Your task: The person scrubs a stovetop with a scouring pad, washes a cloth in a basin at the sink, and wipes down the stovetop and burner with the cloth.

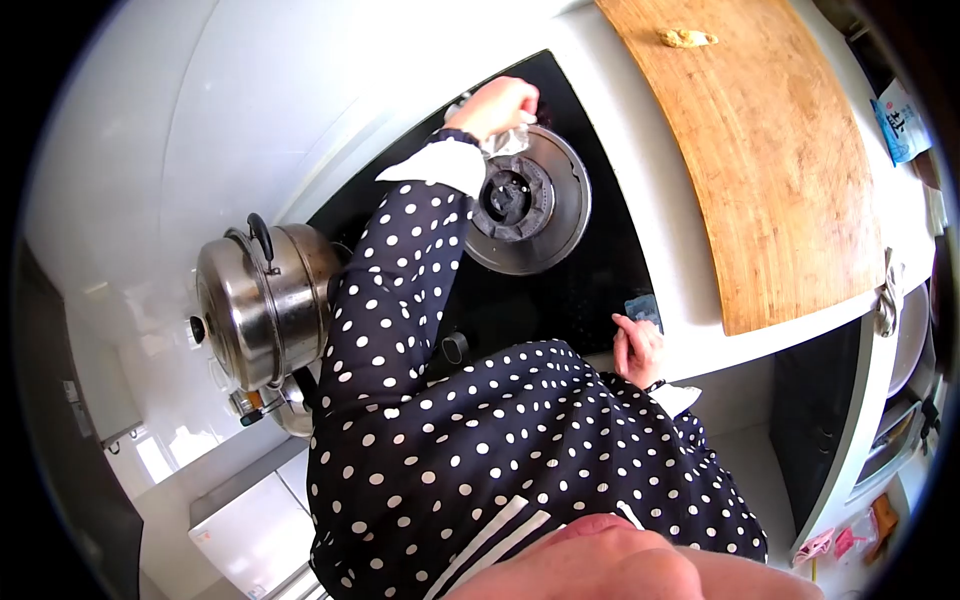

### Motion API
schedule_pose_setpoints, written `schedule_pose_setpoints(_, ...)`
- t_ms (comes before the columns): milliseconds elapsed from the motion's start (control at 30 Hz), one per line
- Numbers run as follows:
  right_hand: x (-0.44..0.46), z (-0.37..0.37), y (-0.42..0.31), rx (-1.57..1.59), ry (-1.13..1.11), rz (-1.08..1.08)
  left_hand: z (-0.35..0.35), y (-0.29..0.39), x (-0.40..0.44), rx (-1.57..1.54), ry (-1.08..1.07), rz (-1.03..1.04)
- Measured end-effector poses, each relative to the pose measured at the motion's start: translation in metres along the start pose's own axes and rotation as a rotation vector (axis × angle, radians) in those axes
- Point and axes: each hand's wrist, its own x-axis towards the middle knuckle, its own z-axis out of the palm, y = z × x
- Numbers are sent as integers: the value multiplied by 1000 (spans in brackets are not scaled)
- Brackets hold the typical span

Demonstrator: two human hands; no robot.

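Note:
My left hand (503, 106) reaches to the far end of the black glass hob (540, 310), its fingers curled closed. A crumpled, shiny silvery piece (507, 141) shows just below the hand, by the rim of the round metal burner (565, 215). What the fingers grip is hidden. Beside the hob's near right corner is my right hand (640, 350), loosely bent with the index finger apart. It appears to hold nothing. Close to its fingertips lies a small blue-grey piece (643, 309), too small to name; I cannot tell whether they touch.
A large lidded steel pot (285, 300) stands at the left, beside my left arm. On the right counter lies a wooden board (770, 180) bearing a small yellowish lump (688, 38). A blue-and-white packet (902, 122) is beyond it. A dark control knob (455, 347) sits on the hob.

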Motion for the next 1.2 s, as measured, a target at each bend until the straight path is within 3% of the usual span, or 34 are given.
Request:
schedule_pose_setpoints(100,0,1,0,-5,9,-1,3,24,14,87,-60,14)
schedule_pose_setpoints(267,0,1,4,0,24,-31,-5,3,4,-18,-61,-64)
schedule_pose_setpoints(367,0,1,2,8,24,-21,0,21,13,11,-137,57)
schedule_pose_setpoints(467,2,-1,-1,-16,13,-30,-9,42,13,45,-184,25)
schedule_pose_setpoints(567,1,0,2,1,32,-30,-6,12,18,27,-194,-23)
schedule_pose_setpoints(700,-2,0,2,5,26,-32,3,47,24,48,-266,133)
schedule_pose_setpoints(733,0,1,3,1,24,-37,7,54,24,32,-244,44)
schedule_pose_setpoints(800,1,-2,3,6,16,-40,0,48,23,39,-257,101)
schedule_pose_setpoints(933,0,-3,3,42,18,-35,0,22,23,118,-203,25)
schedule_pose_setpoints(1000,0,-1,5,73,35,-42,5,41,25,170,-237,130)
schedule_pose_setpoints(1067,1,1,4,55,35,-32,8,62,27,120,-299,26)
schedule_pose_setpoints(1133,1,-1,3,44,37,-31,2,47,26,107,-272,156)
schedule_pose_setpoints(1200,-1,-2,3,45,37,-18,-3,17,26,156,-276,-3)
